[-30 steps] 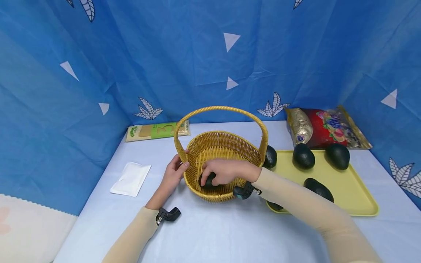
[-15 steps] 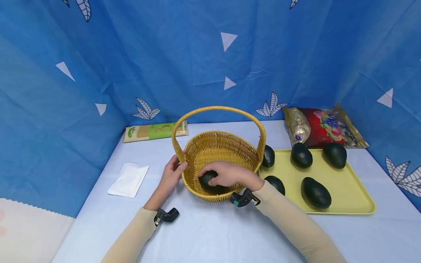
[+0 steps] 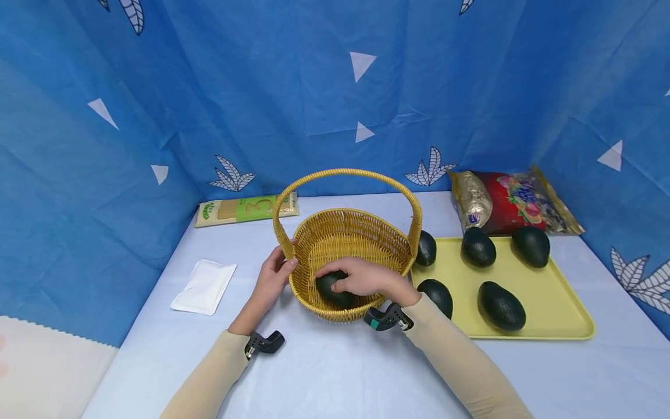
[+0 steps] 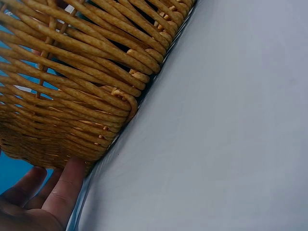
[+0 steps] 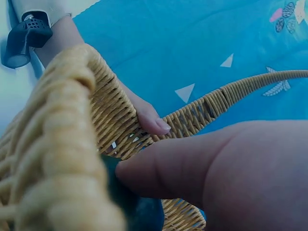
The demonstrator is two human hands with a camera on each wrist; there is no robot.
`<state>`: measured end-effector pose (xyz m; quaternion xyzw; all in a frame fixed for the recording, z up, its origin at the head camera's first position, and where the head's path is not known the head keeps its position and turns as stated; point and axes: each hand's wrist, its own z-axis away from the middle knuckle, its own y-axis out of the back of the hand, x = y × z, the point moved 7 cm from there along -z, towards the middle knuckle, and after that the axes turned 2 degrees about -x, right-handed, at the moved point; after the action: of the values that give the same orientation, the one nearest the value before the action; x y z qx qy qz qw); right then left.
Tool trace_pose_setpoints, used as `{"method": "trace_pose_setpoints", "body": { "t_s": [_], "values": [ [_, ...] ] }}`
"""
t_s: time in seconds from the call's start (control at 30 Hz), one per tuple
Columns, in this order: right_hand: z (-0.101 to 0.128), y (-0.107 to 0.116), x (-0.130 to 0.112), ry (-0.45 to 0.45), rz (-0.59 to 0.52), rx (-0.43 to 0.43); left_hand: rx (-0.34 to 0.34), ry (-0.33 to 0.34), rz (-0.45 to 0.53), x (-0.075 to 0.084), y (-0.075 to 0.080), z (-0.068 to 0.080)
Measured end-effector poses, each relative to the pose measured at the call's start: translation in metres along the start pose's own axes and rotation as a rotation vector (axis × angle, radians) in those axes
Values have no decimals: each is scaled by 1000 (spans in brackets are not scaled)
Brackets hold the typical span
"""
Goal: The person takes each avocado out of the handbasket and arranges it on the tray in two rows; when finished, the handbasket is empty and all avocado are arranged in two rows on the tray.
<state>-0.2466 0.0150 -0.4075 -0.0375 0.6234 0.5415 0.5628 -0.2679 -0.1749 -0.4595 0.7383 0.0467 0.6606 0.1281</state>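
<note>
A golden wicker basket (image 3: 345, 222) with a tall arched handle stands mid-table. My left hand (image 3: 273, 278) grips its left rim, thumb on top by the handle's base; in the left wrist view its fingers (image 4: 65, 192) lie against the outer wall. Inside the basket, at the near left, sits a dark green avocado (image 3: 327, 288). My right hand (image 3: 362, 278) reaches over the right rim and holds this avocado from above, its thumb and fingers spread around it. The right wrist view shows a digit (image 5: 163, 166) pressing on the avocado (image 5: 147, 214); the fruit's underside is hidden.
Right of the basket lies a yellow tray (image 3: 549, 302) with several avocados (image 3: 501, 306). Behind it is a red and gold bag (image 3: 515, 201). A noodle pack (image 3: 246, 209) and a white packet (image 3: 204, 287) lie left. Blue curtain (image 3: 324, 87) encloses the back.
My right hand and forearm have shifted slightly, uncovering more of the avocado in the basket and those on the tray. The left hand keeps its grip on the rim. The head view has shifted a little.
</note>
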Motion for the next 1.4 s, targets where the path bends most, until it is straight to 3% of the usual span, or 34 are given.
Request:
{"method": "trace_pose_setpoints", "body": {
  "t_s": [0.8,1.07,1.4],
  "values": [
    [1,10,-2,-28,-102,105,-6,-13,25,-1,0,0],
    [16,32,-15,12,-160,158,20,-57,-1,1,-1,1],
    [47,56,-2,10,-296,206,5,-12,49,-2,-2,0]
  ]
}}
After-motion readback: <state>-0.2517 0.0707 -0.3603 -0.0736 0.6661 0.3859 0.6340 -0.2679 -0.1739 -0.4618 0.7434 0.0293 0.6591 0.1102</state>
